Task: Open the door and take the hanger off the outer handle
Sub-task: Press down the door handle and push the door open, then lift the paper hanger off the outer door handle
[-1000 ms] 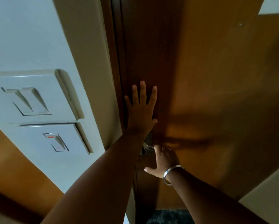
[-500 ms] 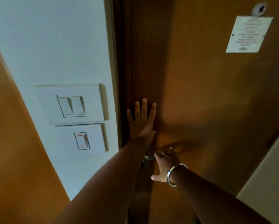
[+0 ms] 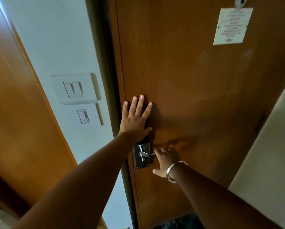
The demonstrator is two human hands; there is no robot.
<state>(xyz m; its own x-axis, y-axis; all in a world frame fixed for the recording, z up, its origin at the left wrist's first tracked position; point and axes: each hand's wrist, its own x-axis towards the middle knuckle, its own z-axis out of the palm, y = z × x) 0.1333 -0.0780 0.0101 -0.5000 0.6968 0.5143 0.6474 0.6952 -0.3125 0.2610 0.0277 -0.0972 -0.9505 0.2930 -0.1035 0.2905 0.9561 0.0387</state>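
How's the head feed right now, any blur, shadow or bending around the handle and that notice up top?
Head view: dim, warm light; the left hand throws a dark shadow on the door; the handle is sharp but darkly lit; the notice is too soft to read; wide-angle bending tilts the switches and frame.

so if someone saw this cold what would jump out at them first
Two bare arms reach up to a brown wooden door: the left hand is pressed flat near its edge, and the right hand, with a metal bangle at the wrist, is on the metal lever handle below. White wall switches sit left of the frame, a small notice upper right.
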